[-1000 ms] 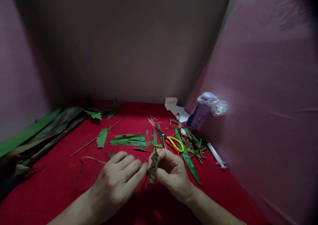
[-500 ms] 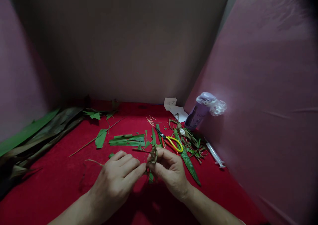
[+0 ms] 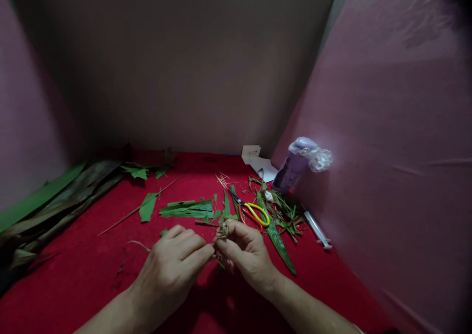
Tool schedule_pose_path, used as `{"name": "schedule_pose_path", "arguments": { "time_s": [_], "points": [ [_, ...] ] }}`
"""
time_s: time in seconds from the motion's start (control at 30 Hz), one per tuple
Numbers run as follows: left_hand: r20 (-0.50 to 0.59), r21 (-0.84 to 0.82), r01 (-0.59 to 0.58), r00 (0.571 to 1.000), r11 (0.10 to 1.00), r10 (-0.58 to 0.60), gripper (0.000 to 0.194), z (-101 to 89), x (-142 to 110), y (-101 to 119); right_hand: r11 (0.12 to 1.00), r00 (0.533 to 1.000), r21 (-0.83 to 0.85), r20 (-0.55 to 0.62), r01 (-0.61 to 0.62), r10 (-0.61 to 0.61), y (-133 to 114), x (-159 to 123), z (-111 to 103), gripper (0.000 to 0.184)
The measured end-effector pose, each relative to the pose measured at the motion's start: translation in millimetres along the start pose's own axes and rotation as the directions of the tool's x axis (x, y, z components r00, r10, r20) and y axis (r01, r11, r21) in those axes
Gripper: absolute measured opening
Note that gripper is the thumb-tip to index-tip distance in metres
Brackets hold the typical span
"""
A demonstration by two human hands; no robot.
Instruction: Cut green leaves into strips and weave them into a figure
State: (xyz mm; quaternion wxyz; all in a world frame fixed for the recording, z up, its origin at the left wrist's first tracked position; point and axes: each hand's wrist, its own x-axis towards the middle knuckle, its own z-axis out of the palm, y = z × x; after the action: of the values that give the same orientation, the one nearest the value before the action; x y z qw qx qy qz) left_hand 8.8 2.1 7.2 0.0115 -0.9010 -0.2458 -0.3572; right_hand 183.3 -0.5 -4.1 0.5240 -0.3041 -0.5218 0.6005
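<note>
A small leafy bundle (image 3: 223, 226) is held above the red bench (image 3: 92, 275), pinched in the fingers of the right hand (image 3: 254, 258). The left hand (image 3: 169, 265) curls beside it, its grip hidden. Beyond lie cut leaf strips (image 3: 188, 208) and scissors (image 3: 241, 202). The bundle looks ragged, probably unfinished; how much remains is unclear.

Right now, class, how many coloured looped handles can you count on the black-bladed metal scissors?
2: the yellow looped handle, farther from the bare right hand, and the red looped handle beside it, partly hidden behind that hand.
</note>
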Motion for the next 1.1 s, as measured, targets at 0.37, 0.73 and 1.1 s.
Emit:
{"name": "schedule_pose_path", "arguments": {
  "time_s": [0.37,0.73,1.1],
  "points": [
    [0.046,0.01,0.04,0.998,0.999,-0.04,0.019,2.2,0.0,0.2,0.999,1.0,0.013,0.0,-0.03,0.03,-1.0,1.0,-0.7,0.023],
    [0.016,0.016,0.026,1.0,1.0,-0.026,0.019,3.9,0.2,0.7,0.989,0.989,0.107,-0.089,-0.106,0.116,0.1,2.3,0.2,0.026],
    [0.033,0.011,0.036,0.999,0.999,-0.037,0.02,4.5,0.7,1.7,0.986,0.987,0.131,-0.11,-0.098,0.113,-2.4,3.8,-1.7,0.029]
  ]
}}
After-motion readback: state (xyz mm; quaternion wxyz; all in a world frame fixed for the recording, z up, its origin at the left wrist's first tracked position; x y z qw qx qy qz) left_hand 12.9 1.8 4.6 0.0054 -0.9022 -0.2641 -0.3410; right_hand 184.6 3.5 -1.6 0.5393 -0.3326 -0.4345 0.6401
